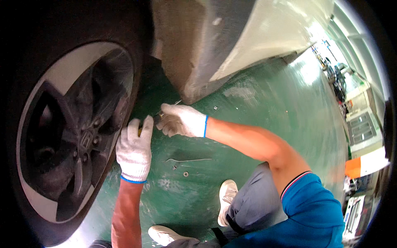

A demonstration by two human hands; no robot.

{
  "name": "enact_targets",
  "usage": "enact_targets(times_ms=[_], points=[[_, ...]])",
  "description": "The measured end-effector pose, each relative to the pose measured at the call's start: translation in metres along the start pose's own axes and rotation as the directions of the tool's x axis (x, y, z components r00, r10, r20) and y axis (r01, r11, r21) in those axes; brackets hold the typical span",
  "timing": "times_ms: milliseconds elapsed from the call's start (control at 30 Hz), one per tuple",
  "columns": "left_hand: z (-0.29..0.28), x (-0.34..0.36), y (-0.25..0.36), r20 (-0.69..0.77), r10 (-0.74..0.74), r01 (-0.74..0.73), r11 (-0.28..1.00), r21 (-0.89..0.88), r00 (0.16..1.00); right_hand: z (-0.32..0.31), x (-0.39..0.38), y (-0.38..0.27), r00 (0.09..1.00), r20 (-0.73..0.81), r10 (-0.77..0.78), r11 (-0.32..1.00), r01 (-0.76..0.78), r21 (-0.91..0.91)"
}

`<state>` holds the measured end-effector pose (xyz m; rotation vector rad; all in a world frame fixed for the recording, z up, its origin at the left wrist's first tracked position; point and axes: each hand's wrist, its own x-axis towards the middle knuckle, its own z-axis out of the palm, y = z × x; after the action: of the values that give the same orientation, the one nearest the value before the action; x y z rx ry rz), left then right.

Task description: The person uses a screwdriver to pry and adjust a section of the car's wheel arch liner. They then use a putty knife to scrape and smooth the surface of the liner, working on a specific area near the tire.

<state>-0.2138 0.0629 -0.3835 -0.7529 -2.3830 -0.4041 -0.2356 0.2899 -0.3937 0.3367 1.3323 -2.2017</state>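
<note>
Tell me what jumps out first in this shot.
The big car wheel with dark spokes fills the left side. Just right of it, two white-gloved hands, the left hand and right hand, meet under the pale car body. A thin metal wrench lies on the green floor below them.

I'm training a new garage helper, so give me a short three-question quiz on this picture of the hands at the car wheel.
1. True or false: both hands wear white knit gloves.
2. What lies on the green floor below the right hand? A) a spanner B) a hammer C) a jack
3. Which hand is closer to the wheel?

Key: 1 true: left hand and right are gloved. 2 A, the spanner. 3 The left.
</note>
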Motion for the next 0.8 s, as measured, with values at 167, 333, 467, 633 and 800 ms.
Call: enact_targets(times_ms=[167, 333, 467, 633, 800], points=[[0.001, 0.001, -0.007, -0.002, 0.122, -0.122, 0.989, 0.084, 0.993, 0.003, 0.001, -0.001, 1.000, 0.022, 0.001, 1.000, -0.001, -0.006], [-0.004, 0.018, -0.014, 0.018, 0.203, -0.202, 0.956, 0.213, 0.979, 0.000, 0.006, -0.004, 0.994, 0.106, 0.003, 0.999, 0.001, -0.032], [0.004, 0.015, -0.016, 0.142, 0.195, -0.222, 0.951, 0.216, 0.971, 0.001, -0.003, 0.004, 0.995, 0.099, 0.018, 0.996, -0.009, -0.088], [0.001, 0.025, -0.024, 0.171, 0.239, -0.272, 0.938, 0.213, 0.956, -0.007, -0.005, 0.015, 0.990, 0.103, 0.096, 0.992, -0.086, -0.093], [0.006, 0.037, -0.024, 0.098, 0.256, -0.274, 0.919, 0.283, 0.962, -0.015, 0.003, 0.011, 0.991, 0.114, 0.076, 0.988, -0.060, -0.140]])
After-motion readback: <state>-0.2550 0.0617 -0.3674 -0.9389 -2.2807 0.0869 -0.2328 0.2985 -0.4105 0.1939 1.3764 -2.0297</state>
